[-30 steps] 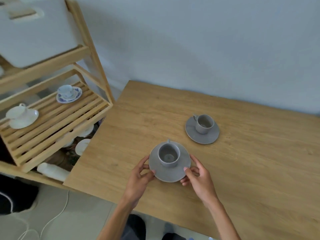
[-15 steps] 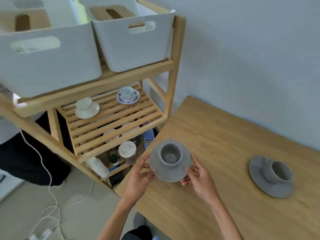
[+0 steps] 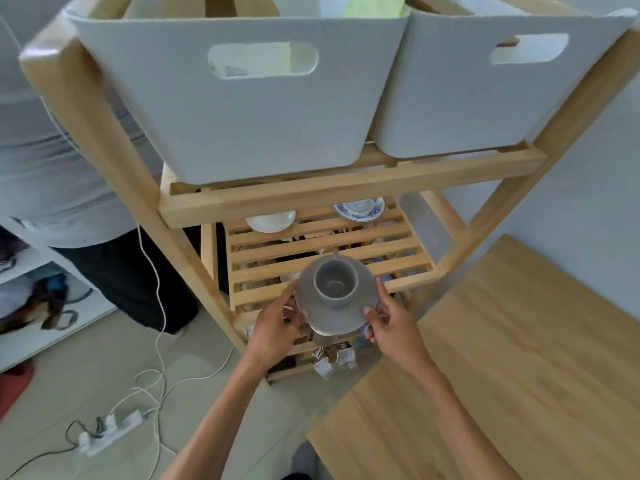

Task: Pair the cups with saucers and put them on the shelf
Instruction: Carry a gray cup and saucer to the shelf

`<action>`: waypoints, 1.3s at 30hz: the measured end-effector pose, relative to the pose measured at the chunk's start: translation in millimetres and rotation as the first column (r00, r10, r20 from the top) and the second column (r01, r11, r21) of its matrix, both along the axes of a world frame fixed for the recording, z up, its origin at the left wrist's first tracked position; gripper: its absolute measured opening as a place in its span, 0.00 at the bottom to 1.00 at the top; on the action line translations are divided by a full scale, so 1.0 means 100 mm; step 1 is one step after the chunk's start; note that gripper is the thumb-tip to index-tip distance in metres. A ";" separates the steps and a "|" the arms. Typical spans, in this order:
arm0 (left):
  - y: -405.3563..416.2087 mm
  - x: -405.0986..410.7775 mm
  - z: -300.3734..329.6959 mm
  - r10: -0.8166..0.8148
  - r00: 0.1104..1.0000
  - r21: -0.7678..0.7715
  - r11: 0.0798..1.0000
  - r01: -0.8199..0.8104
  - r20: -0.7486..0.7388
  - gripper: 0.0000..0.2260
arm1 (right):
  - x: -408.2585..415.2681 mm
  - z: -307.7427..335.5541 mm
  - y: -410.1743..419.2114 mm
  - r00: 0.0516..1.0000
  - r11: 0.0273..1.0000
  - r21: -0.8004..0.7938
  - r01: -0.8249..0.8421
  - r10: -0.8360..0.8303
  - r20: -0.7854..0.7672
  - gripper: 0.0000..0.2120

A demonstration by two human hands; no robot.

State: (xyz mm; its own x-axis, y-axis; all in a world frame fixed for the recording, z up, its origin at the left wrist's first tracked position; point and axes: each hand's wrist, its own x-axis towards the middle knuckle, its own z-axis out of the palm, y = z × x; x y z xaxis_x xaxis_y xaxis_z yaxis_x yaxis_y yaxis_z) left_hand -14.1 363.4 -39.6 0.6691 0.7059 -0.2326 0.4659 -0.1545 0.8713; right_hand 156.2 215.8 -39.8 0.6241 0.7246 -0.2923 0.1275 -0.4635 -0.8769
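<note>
A grey cup [image 3: 335, 284] stands upright on a grey saucer [image 3: 363, 306], held in the air in front of the slatted wooden shelf [image 3: 325, 242]. My left hand [image 3: 277, 329] grips the saucer's left rim and my right hand [image 3: 393, 327] grips its right rim. At the back of that shelf sit a white saucer [image 3: 272, 221] and a blue-patterned saucer [image 3: 360, 209], both partly hidden by the shelf rail above.
Two white bins [image 3: 242, 98] [image 3: 485, 84] fill the upper shelf. The wooden table [image 3: 519, 358] is at the right. A person [image 3: 52, 168] stands left of the rack. Cables and a power strip [image 3: 110, 431] lie on the floor. Small items crowd the lower shelf [image 3: 332, 358].
The cup and saucer were lifted off the table and carried left to the shelf's front. The view swung to face the rack; the second grey cup left the view.
</note>
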 end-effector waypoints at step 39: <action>0.70 0.08 -0.70 0.248 0.826 0.561 0.822 0.096 -0.506 0.37 | 0.38 -0.48 1.42 0.743 0.754 -0.479 -0.449 0.613 0.268 0.52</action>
State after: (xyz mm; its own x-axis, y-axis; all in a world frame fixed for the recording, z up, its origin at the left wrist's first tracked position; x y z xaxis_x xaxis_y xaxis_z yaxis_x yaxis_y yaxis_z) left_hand -6.0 433.9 -109.7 0.4915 0.8657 -0.0948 0.8537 -0.4575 0.2489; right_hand 194.3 357.9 -87.9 0.2833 0.8600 -0.4244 0.7378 -0.4782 -0.4764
